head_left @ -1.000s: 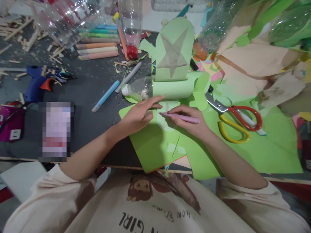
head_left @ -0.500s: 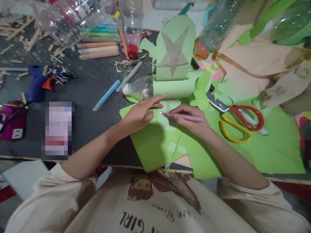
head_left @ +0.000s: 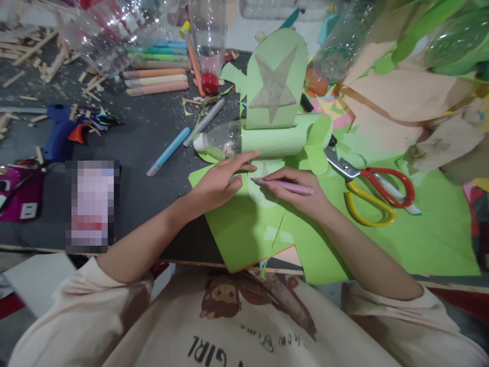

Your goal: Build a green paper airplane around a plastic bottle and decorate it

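Note:
My right hand (head_left: 301,196) is closed round a pink pen (head_left: 284,185), whose tip rests on a sheet of green paper (head_left: 244,229) in front of me. My left hand (head_left: 219,181) lies flat on the same sheet just left of the pen tip, fingers stretched out. Right behind both hands a small clear bottle (head_left: 217,142) lies on its side, partly wrapped in a green paper roll (head_left: 275,140). A green arch-shaped card with a grey star (head_left: 274,84) stands up from that roll.
Red and yellow scissors (head_left: 369,191) lie right of my hands on a large green sheet (head_left: 431,229). Coloured markers (head_left: 156,76), a blue marker (head_left: 169,151), a grey marker (head_left: 204,121), a blue glue gun (head_left: 61,130), clear bottles (head_left: 208,35) and wood scraps litter the dark table (head_left: 137,153).
The pen tip has shifted very slightly on the green sheet; both hands stay in nearly the same place.

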Available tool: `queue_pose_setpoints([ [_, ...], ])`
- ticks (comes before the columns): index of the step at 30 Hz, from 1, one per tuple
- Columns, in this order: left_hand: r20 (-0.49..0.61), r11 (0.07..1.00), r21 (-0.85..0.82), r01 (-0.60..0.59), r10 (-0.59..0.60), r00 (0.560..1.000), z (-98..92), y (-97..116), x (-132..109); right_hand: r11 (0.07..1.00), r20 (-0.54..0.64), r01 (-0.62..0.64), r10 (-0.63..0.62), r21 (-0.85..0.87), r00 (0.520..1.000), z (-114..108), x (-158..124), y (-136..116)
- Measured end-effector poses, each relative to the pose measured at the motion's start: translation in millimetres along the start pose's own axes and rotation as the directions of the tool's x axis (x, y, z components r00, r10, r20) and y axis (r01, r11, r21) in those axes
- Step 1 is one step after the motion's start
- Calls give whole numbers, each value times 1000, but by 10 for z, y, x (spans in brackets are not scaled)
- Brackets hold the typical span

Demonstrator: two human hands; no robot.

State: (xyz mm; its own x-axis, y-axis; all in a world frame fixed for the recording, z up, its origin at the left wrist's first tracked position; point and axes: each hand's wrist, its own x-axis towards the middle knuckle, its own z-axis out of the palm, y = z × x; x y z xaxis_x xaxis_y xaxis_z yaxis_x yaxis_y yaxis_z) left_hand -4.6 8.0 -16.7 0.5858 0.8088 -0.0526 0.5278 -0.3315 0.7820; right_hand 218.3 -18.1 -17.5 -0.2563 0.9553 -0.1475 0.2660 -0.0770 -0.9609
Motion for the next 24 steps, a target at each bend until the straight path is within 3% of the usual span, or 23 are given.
queue_pose_setpoints([
  [5, -17, 1000, -14, -2, 2, 1000, 10, -18, -10, 999, -61, 2, -5, -37, 998, -5, -4, 15],
  [9, -14, 999, -21, -27, 26, 1000, 11, -28, -12, 1000, -9, -5, 4, -28, 1000, -5, -3, 23],
  [24, -39, 997, -43, -68, 66, 997, 36, -74, -19, 999, -39, 18, -19, -39, 999, -15, -20, 57],
])
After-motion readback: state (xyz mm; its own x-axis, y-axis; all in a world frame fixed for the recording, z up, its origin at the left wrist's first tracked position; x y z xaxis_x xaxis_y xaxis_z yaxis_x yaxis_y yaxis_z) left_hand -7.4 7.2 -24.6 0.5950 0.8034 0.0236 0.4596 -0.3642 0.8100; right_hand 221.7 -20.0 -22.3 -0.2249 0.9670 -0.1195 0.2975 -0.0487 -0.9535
